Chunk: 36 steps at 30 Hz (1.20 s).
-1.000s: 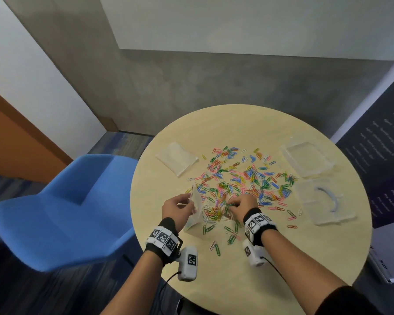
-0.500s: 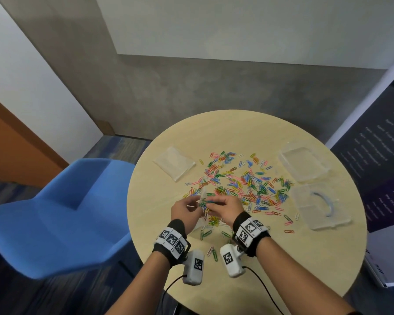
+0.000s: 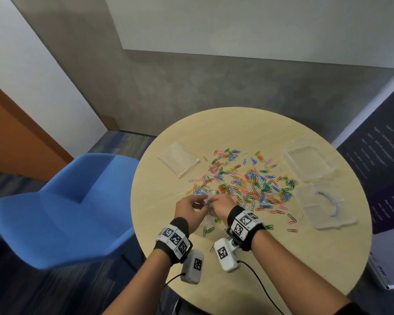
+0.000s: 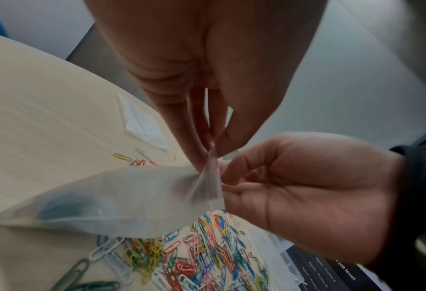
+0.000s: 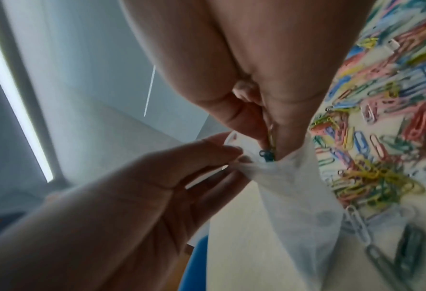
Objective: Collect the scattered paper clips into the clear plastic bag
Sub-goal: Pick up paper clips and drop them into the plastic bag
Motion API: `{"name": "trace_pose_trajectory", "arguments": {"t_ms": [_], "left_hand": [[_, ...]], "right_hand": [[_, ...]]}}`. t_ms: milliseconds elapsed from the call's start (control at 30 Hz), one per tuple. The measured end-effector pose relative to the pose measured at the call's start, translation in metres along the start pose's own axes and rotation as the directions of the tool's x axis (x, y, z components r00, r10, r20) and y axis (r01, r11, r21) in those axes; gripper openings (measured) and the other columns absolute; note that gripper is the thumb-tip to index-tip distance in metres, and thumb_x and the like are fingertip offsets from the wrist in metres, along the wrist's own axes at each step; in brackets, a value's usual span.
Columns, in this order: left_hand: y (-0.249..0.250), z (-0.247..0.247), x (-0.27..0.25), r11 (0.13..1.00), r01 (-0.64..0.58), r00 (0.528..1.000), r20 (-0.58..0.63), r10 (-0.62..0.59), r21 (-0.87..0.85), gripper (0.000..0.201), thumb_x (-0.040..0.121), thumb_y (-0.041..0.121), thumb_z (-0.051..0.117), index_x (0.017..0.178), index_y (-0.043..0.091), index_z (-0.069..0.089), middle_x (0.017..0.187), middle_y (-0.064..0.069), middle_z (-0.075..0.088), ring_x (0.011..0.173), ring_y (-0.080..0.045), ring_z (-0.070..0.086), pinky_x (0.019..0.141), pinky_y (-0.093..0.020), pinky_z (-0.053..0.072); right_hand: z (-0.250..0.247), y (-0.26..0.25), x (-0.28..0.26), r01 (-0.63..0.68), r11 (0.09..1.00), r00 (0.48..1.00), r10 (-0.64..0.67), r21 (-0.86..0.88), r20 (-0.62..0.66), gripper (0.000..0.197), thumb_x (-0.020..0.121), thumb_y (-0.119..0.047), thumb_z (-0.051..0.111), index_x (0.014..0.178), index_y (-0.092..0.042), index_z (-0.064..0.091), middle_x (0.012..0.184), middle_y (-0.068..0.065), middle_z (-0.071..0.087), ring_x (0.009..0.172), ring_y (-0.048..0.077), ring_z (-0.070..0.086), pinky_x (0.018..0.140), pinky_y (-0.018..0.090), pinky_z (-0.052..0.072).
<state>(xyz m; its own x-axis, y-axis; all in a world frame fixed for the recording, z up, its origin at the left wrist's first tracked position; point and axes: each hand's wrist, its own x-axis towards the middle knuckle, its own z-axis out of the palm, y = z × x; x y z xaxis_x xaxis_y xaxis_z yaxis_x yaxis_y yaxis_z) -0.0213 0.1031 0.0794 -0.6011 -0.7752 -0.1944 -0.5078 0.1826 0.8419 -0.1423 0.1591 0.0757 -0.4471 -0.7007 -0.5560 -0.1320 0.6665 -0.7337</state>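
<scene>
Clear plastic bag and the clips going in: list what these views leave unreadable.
- Count of clips inside the clear plastic bag: left wrist view, the cloudy film shows only dark smudges.
- Bag mouth: head view, both hands cover it.
- How many clips the right hand pinches: right wrist view, its fingers hide all but the tips at the mouth.
- Bag's lower end: cut off by the frame in both wrist views.
- Left hand grip: its fingertips pinch the bag's rim.

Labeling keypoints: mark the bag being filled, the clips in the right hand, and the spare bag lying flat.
clear plastic bag (image 4: 122, 198), left wrist view, middle of its wall.
pinched paper clips (image 5: 267, 153), right wrist view, dark clip at the fingertips.
spare bag (image 3: 179, 159), head view, its flat centre.
</scene>
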Motion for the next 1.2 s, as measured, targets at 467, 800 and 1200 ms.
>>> {"name": "trace_pose_trajectory", "arguments": {"t_ms": [467, 800, 1200], "left_hand": [[-0.001, -0.003, 0.001, 0.994, 0.088, 0.995, -0.045, -0.091, -0.061, 0.03, 0.083, 0.012, 0.064, 0.111, 0.019, 0.073, 0.084, 0.001, 0.072, 0.071, -0.01, 0.07, 0.069, -0.02, 0.056], [-0.028, -0.059, 0.006, 0.951, 0.179, 0.951, -0.203, -0.232, -0.251, 0.028, 0.083, 0.007, 0.063, 0.107, 0.015, 0.074, 0.075, -0.004, 0.073, 0.071, -0.019, 0.072, 0.085, -0.039, 0.058], [-0.028, -0.055, -0.012, 0.92, 0.225, 0.931, -0.209, -0.3, -0.321, 0.031, 0.083, 0.007, 0.061, 0.108, 0.02, 0.073, 0.085, 0.001, 0.073, 0.078, -0.015, 0.071, 0.085, -0.037, 0.058]], "right_hand": [[-0.018, -0.002, -0.02, 0.285, 0.947, 0.946, -0.302, -0.146, -0.114, 0.023, 0.084, -0.001, 0.064, 0.102, -0.012, 0.074, 0.1, 0.004, 0.073, 0.09, 0.014, 0.069, 0.083, 0.03, 0.058], [0.024, 0.105, -0.041, 0.675, 0.279, 0.722, -0.443, -0.684, 0.532, 0.022, 0.083, -0.014, 0.059, 0.104, -0.018, 0.065, 0.11, 0.005, 0.062, 0.103, 0.025, 0.056, 0.085, 0.045, 0.053], [0.0, 0.093, 0.018, 0.421, 0.161, 0.877, -0.322, -0.893, 0.356, 0.063, 0.098, -0.014, 0.037, 0.152, -0.026, 0.008, 0.161, 0.009, -0.009, 0.147, 0.037, -0.004, 0.117, 0.056, 0.003]]}}
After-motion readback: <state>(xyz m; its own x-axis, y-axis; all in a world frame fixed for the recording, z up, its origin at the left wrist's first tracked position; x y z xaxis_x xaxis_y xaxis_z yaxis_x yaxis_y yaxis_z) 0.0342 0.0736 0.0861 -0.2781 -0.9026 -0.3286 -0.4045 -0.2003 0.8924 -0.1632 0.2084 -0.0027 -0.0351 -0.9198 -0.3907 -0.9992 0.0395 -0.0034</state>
